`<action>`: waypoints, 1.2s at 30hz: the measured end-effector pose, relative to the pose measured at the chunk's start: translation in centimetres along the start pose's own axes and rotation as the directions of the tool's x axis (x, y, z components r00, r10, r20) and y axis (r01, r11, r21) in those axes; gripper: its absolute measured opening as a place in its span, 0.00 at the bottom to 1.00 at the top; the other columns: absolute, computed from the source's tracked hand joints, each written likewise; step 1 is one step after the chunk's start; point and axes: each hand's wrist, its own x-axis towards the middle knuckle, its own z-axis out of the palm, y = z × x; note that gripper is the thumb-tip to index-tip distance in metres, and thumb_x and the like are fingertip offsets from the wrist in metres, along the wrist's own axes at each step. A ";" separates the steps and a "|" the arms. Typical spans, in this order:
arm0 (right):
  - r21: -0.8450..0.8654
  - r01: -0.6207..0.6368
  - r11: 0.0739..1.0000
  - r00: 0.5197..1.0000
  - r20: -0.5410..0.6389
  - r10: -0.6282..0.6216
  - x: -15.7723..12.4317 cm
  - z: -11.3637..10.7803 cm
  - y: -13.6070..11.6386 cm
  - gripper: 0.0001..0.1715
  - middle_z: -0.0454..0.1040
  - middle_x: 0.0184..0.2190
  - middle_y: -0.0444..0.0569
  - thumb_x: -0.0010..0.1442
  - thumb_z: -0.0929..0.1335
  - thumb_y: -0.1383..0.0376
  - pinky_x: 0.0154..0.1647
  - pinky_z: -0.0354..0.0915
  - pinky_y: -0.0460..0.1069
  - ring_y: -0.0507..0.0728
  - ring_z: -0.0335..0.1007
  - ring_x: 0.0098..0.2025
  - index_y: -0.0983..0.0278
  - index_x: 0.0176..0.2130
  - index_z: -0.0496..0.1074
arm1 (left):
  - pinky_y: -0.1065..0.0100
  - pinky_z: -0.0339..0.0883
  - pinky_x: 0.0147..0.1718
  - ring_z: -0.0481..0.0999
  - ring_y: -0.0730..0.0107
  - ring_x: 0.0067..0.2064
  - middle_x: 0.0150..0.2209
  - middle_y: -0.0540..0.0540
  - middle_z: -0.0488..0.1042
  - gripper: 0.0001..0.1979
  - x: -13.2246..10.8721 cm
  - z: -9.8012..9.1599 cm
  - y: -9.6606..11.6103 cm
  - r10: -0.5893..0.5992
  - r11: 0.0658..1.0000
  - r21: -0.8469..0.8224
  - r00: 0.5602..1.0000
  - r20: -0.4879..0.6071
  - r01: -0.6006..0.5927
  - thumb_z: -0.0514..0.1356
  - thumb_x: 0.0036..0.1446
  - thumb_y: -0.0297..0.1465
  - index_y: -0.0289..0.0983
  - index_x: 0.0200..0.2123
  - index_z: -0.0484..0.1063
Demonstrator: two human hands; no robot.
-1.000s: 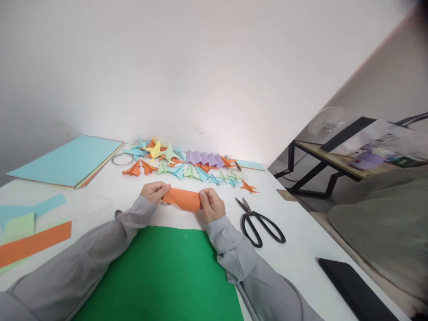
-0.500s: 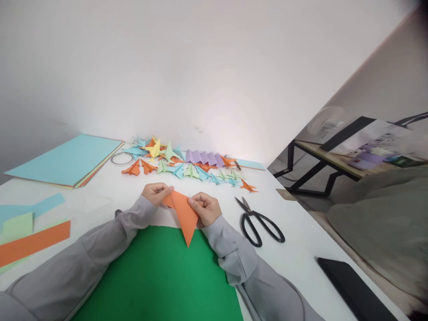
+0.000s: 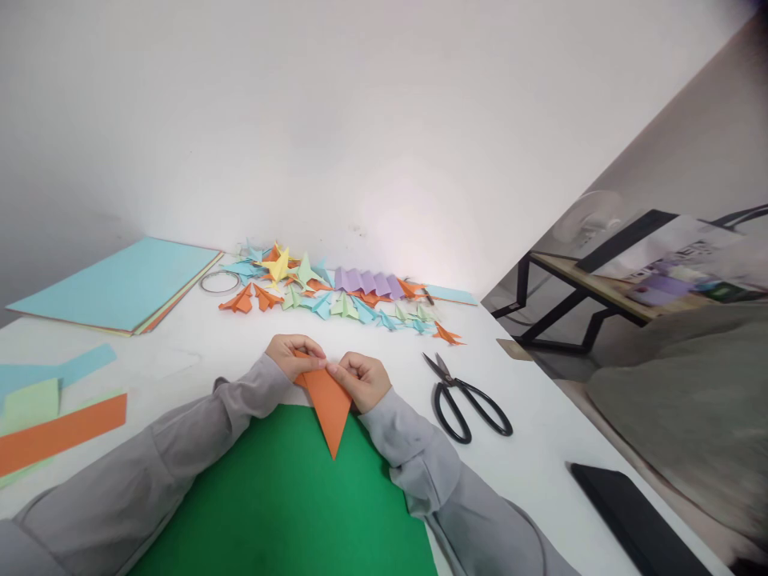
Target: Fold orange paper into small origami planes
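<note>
Both hands pinch a folded piece of orange paper (image 3: pixel 330 412) above the far edge of a green sheet (image 3: pixel 288 496). My left hand (image 3: pixel 296 356) grips its upper left part, with thumb and fingers closed. My right hand (image 3: pixel 364 380) has thumb and forefinger closed on its upper right edge, close to the left fingertips. A long pointed flap hangs down toward me from between the hands. Part of the paper is hidden behind the fingers.
Several small folded paper figures (image 3: pixel 345 306) and a purple pleated strip (image 3: pixel 367 283) lie along the wall. Black-handled scissors (image 3: pixel 471 400) rest open at right, near a dark flat object (image 3: pixel 636 516). Paper sheets (image 3: pixel 132 284), a wire coil (image 3: pixel 219 282) and an orange strip (image 3: pixel 66 432) lie left.
My hands have come closer together along the paper's top edge, the left one moving right. The orange paper has turned and dropped slightly, its point now lower.
</note>
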 end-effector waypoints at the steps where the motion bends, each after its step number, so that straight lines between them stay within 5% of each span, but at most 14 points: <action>1: 0.028 -0.034 0.999 0.999 -0.012 0.034 0.1 0.0 0.1 0.23 0.52 0.10 0.36 0.47 0.68 0.52 0.16 0.41 0.44 0.45 0.43 0.15 0.64 0.15 0.60 | 0.74 0.61 0.20 0.66 0.77 0.20 0.17 0.51 0.71 0.09 0.1 0.0 -0.1 -0.025 0.999 -0.042 1.000 -0.010 0.025 0.68 0.30 0.31 0.34 0.19 0.75; 9: 0.353 -0.134 0.926 0.969 -0.147 0.197 1.0 -0.2 0.6 0.28 0.52 0.10 0.36 0.43 0.68 0.47 0.15 0.43 0.44 0.45 0.44 0.15 0.64 0.13 0.56 | 0.71 0.68 0.27 0.72 0.74 0.24 0.21 0.49 0.75 0.14 0.5 0.1 -0.7 -0.093 0.966 -0.250 0.987 -0.128 0.059 0.69 0.31 0.35 0.33 0.24 0.76; 13: 0.407 -0.180 0.896 0.951 -0.163 0.265 1.3 -1.0 0.3 0.28 0.52 0.10 0.36 0.40 0.70 0.47 0.15 0.42 0.44 0.44 0.45 0.14 0.64 0.13 0.57 | 0.72 0.69 0.21 0.73 0.73 0.22 0.20 0.50 0.75 0.16 0.1 0.2 -0.2 -0.227 0.923 -0.324 0.974 -0.020 0.208 0.69 0.30 0.35 0.34 0.26 0.75; 19: 0.516 -0.258 0.817 0.915 -0.140 0.378 2.5 -2.5 1.1 0.28 0.56 0.08 0.37 0.33 0.73 0.48 0.13 0.47 0.44 0.45 0.49 0.13 0.64 0.12 0.58 | 0.76 0.63 0.12 0.72 0.72 0.17 0.17 0.47 0.74 0.15 -0.7 0.2 0.4 -0.285 0.923 -0.191 0.927 0.245 0.334 0.71 0.27 0.30 0.31 0.23 0.74; 24: 0.670 -0.257 0.696 0.920 -0.051 0.389 2.8 -2.5 1.5 0.18 0.63 0.09 0.40 0.37 0.73 0.55 0.18 0.59 0.45 0.49 0.60 0.15 0.64 0.18 0.66 | 0.75 0.70 0.16 0.74 0.73 0.20 0.19 0.50 0.74 0.16 -0.1 -0.2 0.4 -0.281 0.863 -0.399 0.951 0.131 0.311 0.71 0.28 0.25 0.31 0.25 0.70; 29: 0.530 -0.198 0.825 0.980 0.118 0.159 1.8 -1.3 1.0 0.16 0.73 0.20 0.43 0.35 0.75 0.61 0.29 0.65 0.47 0.51 0.69 0.24 0.64 0.27 0.72 | 0.71 0.73 0.22 0.76 0.68 0.24 0.22 0.47 0.75 0.20 0.1 0.1 0.2 -0.266 0.853 -0.446 0.961 0.077 0.272 0.72 0.26 0.25 0.31 0.24 0.66; 32: 0.423 -0.109 0.900 0.993 0.090 0.078 1.3 -0.6 0.9 0.13 0.74 0.22 0.43 0.38 0.74 0.60 0.29 0.64 0.47 0.51 0.68 0.25 0.64 0.25 0.73 | 0.69 0.73 0.22 0.77 0.67 0.24 0.22 0.47 0.76 0.22 -0.4 0.8 -0.1 -0.222 0.887 -0.375 0.961 0.166 0.270 0.72 0.24 0.29 0.30 0.24 0.65; 36: 0.251 -0.116 0.961 0.993 0.010 0.117 0.9 -0.5 1.2 0.13 0.69 0.14 0.42 0.38 0.74 0.60 0.19 0.55 0.45 0.49 0.60 0.18 0.66 0.17 0.70 | 0.69 0.72 0.19 0.75 0.68 0.20 0.16 0.48 0.73 0.24 -0.5 1.3 -0.7 -0.207 0.918 -0.300 0.958 0.198 0.260 0.73 0.19 0.33 0.31 0.20 0.63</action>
